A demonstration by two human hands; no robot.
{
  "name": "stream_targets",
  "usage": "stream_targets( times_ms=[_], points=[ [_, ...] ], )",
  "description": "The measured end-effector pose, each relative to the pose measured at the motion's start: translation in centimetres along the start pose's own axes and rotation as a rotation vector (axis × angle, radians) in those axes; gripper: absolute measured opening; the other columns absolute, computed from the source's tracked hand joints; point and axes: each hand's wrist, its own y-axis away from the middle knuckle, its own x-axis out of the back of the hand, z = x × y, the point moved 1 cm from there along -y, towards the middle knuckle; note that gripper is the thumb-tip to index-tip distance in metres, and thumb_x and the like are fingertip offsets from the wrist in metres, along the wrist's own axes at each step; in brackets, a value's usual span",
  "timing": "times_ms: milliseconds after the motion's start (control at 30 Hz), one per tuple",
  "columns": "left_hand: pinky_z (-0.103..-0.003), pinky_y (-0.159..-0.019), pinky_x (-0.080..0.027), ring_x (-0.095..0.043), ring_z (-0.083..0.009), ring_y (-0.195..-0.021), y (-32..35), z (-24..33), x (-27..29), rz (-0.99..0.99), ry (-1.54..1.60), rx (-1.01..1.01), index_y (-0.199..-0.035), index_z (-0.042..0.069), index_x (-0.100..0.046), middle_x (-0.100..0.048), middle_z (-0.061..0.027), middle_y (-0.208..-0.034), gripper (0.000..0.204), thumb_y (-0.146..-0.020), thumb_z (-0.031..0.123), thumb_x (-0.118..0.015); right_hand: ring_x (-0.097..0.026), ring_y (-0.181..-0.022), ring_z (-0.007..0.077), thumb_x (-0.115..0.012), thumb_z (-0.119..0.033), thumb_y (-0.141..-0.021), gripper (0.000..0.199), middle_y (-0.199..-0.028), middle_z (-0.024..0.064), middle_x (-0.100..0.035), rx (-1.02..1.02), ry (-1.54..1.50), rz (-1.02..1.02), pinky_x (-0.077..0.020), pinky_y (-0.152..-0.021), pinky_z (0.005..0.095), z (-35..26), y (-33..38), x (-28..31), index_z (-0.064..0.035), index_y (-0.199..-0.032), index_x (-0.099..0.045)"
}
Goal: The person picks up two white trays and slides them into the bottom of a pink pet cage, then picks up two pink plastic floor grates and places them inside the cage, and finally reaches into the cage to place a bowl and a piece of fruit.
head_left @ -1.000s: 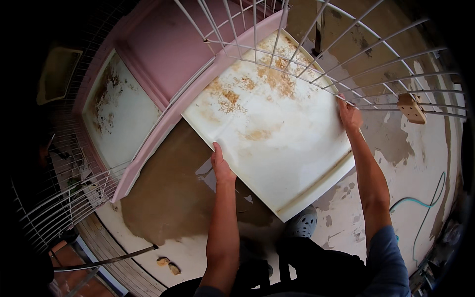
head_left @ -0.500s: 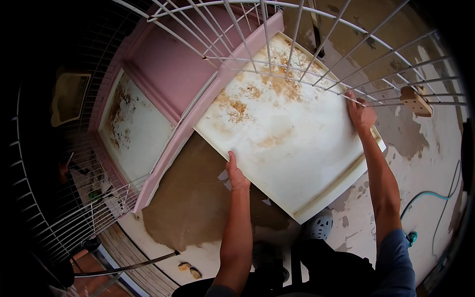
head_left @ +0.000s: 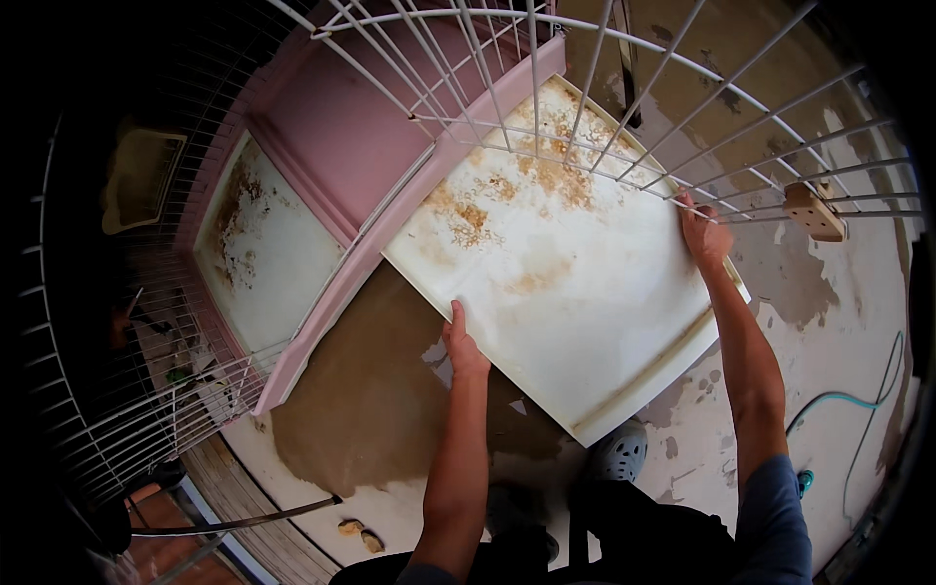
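I hold a large white tray (head_left: 575,292), rust-stained at its far end, tilted and raised above the wet concrete floor (head_left: 390,419). My left hand (head_left: 462,347) grips the tray's near-left edge, thumb lying up on the top face, fingers hidden underneath. My right hand (head_left: 704,234) clasps the right edge, fingers curled over the rim. The tray's far-left side sits against the pink cage base (head_left: 390,205), and its far end lies under the white wire bars (head_left: 585,107) of the cage, which arch across the top of the view. I cannot tell whether the tray's far edge touches the bars. A second white tray (head_left: 268,258), also stained brown along its far-left side, lies inside the pink base to the left. A small wooden block (head_left: 814,212) hangs on the bars just right of my right hand. Below the tray's near corner, my grey perforated shoe (head_left: 619,453) stands on the floor. A teal hose (head_left: 858,400) curls across the floor at the right. At the near left, wooden boards (head_left: 249,507) border the concrete, and two small pale stones (head_left: 359,534) lie beside them.
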Motion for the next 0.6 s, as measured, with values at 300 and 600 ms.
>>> stream_targets(
  times_ms=[300, 600],
  points=[
    [-0.039, -0.081, -0.050, -0.058, -0.0229, -0.097, 0.3, 1.5, -0.3, 0.095, -0.106, -0.033, -0.114, 0.001, -0.051, -0.058, -0.0102, -0.110, 0.042, -0.090, 0.033, -0.060, -0.064, -0.082, 0.0388, -0.037, -0.068, -0.084, 0.066, -0.083, 0.0174, -0.067, 0.066, 0.026, 0.044, -0.0505, -0.071, 0.0454, -1.2, 2.0, 1.3, -0.0107, -0.089, -0.070],
    [-0.040, -0.083, -0.051, -0.060, -0.0249, -0.096, 0.1, 0.3, 0.2, 0.124, -0.102, 0.005, -0.117, -0.002, -0.050, -0.058, -0.0118, -0.111, 0.041, -0.088, 0.025, -0.062, -0.064, -0.083, 0.0378, -0.032, -0.071, -0.084, 0.064, -0.089, 0.0157, -0.067, 0.117, 0.095, -0.086, -0.0515, -0.068, 0.0449, 0.6, 0.0, -0.5, -0.0206, -0.101, -0.068]
  ],
)
